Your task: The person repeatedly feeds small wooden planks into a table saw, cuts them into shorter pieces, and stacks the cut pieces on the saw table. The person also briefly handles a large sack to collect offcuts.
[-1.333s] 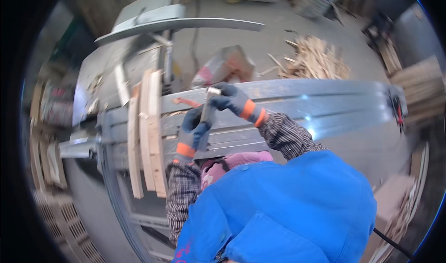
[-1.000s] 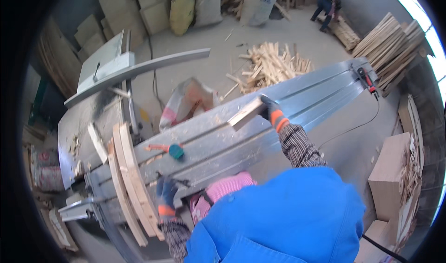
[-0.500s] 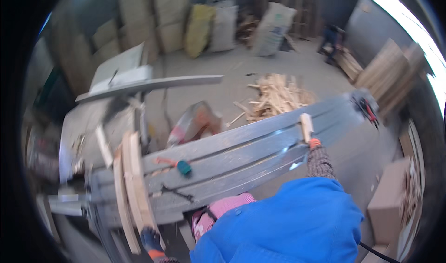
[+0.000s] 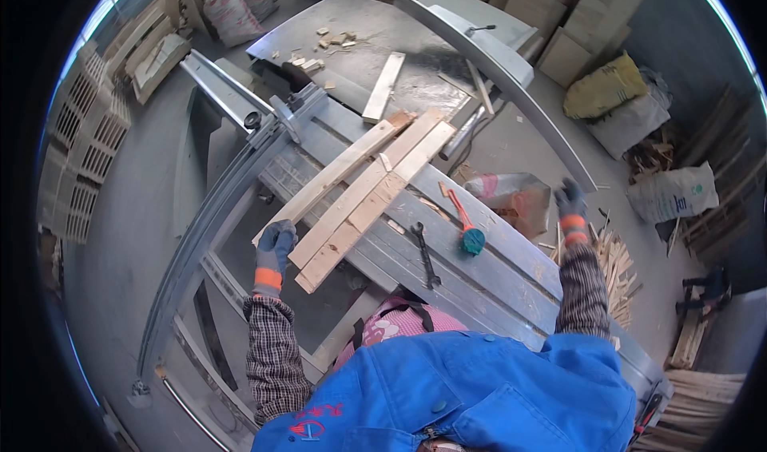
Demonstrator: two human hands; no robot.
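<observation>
My left hand [image 4: 276, 248], in a dark glove with an orange cuff, grips the near end of a narrow wooden board [image 4: 339, 172]. Just right of it, two more wooden boards [image 4: 363, 212] lie side by side across the grey metal saw table [image 4: 511, 272], with a small wood chip [image 4: 385, 162] on top. My right hand [image 4: 571, 203], gloved alike, is stretched out beyond the table's far edge. Its fingers look extended and nothing shows in them. It is near a long metal fence [image 4: 511, 85] and a pile of wood strips [image 4: 611, 272].
On the table lie a black wrench [image 4: 425, 254] and an orange-handled tool with a teal head [image 4: 463, 222]. Wood offcuts [image 4: 335, 41] and a short board [image 4: 384, 87] rest on the far table. A plastic bag [image 4: 511, 200] stands on the floor behind; sacks [image 4: 607, 89] stand farther right.
My view has swung left. The short wood piece my right hand held is gone from it, and that hand now reaches out past the table. My left hand remains at the boards' near ends.
</observation>
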